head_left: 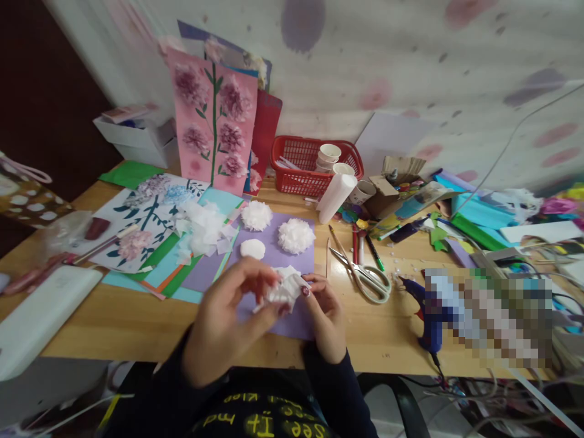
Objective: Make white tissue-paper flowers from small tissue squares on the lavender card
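Note:
Between my two hands is a crumpled white tissue paper piece (286,289), held over a purple sheet (292,325). My left hand (228,316) pinches its left side, fingers bent and close to the thumb. At its right edge my right hand (326,313) grips it between thumb and fingertips. Two fluffy white paper flowers, one at the upper left (256,216) and one at the upper right (296,235), rest on the purple sheet. A flat white round piece (252,249) lies just behind my left fingers.
Scissors (365,277) and a blue glue gun (424,310) lie to the right. Loose white tissue (205,228) sits on coloured sheets at the left. Behind are a red basket (296,182), a white roll (336,198) and a pink flower picture (187,115). A white device (50,316) lies front left.

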Available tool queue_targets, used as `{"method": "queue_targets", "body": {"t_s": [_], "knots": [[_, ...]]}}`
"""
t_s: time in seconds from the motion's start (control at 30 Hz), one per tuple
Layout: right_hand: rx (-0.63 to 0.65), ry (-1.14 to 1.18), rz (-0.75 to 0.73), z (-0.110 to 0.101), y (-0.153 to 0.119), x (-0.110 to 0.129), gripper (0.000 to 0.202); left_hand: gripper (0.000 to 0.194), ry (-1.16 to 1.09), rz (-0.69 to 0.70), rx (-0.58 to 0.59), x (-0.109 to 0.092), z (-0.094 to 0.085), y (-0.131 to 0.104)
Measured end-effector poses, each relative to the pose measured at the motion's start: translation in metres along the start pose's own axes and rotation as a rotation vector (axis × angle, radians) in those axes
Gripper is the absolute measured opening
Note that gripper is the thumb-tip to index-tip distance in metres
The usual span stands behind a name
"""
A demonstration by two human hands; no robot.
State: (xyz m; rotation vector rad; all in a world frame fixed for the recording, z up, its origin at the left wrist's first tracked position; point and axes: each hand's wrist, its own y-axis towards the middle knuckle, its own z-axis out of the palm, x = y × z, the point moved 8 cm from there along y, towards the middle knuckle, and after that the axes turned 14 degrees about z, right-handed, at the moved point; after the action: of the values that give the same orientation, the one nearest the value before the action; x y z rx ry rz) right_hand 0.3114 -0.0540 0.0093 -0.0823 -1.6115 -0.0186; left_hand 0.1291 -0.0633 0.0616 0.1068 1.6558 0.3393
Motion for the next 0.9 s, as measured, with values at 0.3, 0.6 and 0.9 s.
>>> {"method": "queue_targets", "body": {"t_s": [0.3,0.6,0.9], "knots": [[-0.046,0.114,0.008,-0.004,-0.013,0.006,0.014,0.021,-0.261,-0.201,0.177,0.042,0.049,-0.001],[0.188,-0.174,-0.067,0.003,-0.033,0.015,0.018,0.022,-0.105,-0.06,0.352,0.035,0.045,-0.001],[0.397,-0.174,0.014,0.015,-0.036,0.008,0.036,0.026,-0.088,-0.044,0.61,0.026,0.06,-0.011]]}}
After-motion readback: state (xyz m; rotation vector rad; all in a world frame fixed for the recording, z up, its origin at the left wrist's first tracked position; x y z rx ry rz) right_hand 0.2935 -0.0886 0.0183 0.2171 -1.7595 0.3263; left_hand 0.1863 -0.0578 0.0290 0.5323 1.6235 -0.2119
